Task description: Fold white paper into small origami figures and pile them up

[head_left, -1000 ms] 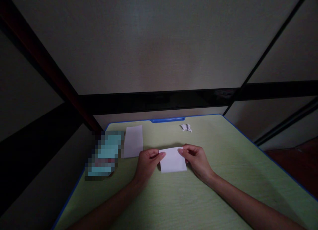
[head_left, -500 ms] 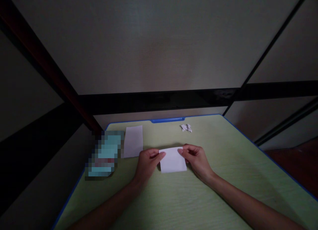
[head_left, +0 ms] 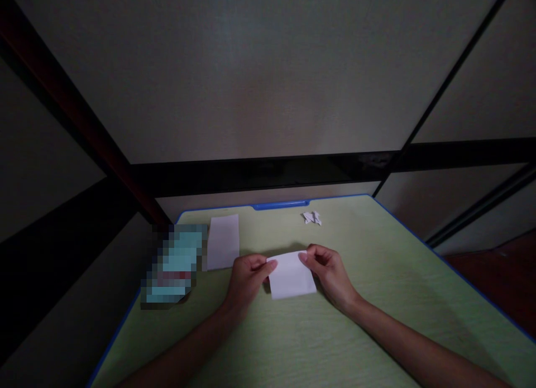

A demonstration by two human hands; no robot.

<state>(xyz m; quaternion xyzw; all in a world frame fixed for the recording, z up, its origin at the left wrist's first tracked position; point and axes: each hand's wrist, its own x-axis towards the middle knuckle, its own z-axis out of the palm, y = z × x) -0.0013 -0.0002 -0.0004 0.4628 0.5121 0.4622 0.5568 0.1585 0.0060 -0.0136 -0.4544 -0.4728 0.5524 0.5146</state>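
Note:
Between my two hands is a white sheet of paper [head_left: 292, 276], held by its upper corners just over the table. My left hand [head_left: 248, 279] pinches the upper left corner, thumb on the near face and fingers behind. At the upper right corner, my right hand [head_left: 330, 271] grips the sheet the same way. Whether the sheet is folded I cannot tell. A stack or sheet of white paper [head_left: 223, 242] lies flat beyond my left hand. Farther back, a few small folded or crumpled white paper pieces [head_left: 312, 218] lie together.
The light green table [head_left: 268, 349] has a blue rim and a blue tray [head_left: 280, 205] at its far edge. A blurred-out light blue item [head_left: 178, 262] lies at the left edge. Behind the table stands a pale panel wall [head_left: 268, 97] with a dark band.
The sheet's lower edge has dropped slightly toward me, and more of its face shows. Both hands keep their hold on its corners. The view has shifted a little.

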